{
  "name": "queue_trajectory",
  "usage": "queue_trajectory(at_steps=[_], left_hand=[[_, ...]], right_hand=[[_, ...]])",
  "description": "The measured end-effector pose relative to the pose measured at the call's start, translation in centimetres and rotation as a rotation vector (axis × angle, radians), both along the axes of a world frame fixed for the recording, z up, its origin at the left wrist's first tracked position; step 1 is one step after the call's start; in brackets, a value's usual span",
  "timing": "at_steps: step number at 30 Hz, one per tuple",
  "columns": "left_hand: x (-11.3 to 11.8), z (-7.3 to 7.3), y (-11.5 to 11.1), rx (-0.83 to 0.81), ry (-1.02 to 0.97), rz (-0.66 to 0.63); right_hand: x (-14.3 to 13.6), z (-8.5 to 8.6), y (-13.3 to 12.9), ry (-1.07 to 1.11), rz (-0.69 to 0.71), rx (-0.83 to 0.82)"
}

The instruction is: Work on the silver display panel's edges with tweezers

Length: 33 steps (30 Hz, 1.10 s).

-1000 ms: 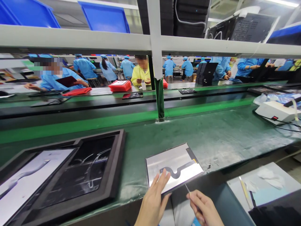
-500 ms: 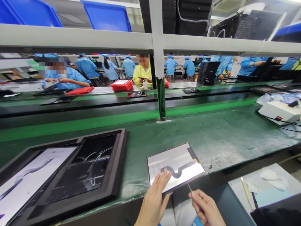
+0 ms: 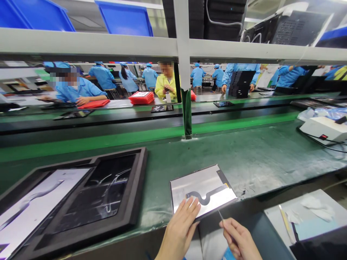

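A tablet-sized display panel [image 3: 180, 186] lies with its silvery back up at the front edge of the green bench, its near edge jutting slightly over. A dark, curved flex cable [image 3: 202, 198] runs across that back. My left hand [image 3: 181, 224] has its fingers laid together on the panel's near left part, the thumb at the near edge. Just off the near right edge, my right hand [image 3: 238, 236] pinches a thin pointed metal tool [image 3: 221, 215], its tip close to the panel. The tool's rear part is hidden in my fingers.
A black foam tray [image 3: 139, 180] with display panels stands left. At right are a white box-shaped device [image 3: 322, 130] with cables and a lower surface [image 3: 314, 202] holding crumpled white pieces. A post [image 3: 187, 112] rises behind; co-workers sit beyond the conveyor [image 3: 121, 121].
My left fingers have closed together and lie flatter on the panel. My right hand and its tool have barely shifted. Across the conveyor, co-workers' arms have moved, one to the black stack.
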<state>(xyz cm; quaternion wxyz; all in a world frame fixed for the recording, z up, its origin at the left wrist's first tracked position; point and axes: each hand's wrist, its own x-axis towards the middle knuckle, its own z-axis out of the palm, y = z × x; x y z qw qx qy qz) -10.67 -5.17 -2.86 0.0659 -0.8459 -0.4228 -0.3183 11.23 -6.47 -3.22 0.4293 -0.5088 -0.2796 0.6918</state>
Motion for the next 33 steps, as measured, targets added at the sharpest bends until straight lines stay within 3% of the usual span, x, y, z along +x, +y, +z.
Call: queue_trajectory(at_steps=[7, 16, 33], left_hand=[[-0.1, -0.4, 0.0, 0.003, -0.004, 0.005], [0.0, -0.3, 0.0, 0.004, -0.01, 0.004], [-0.2, -0.4, 0.0, 0.009, -0.01, 0.005]], right_hand=[[0.4, -1.0, 0.3, 0.016, 0.009, -0.009], [0.7, 0.4, 0.1, -0.003, -0.03, -0.013], [1.0, 0.7, 0.2, -0.015, -0.08, -0.015]])
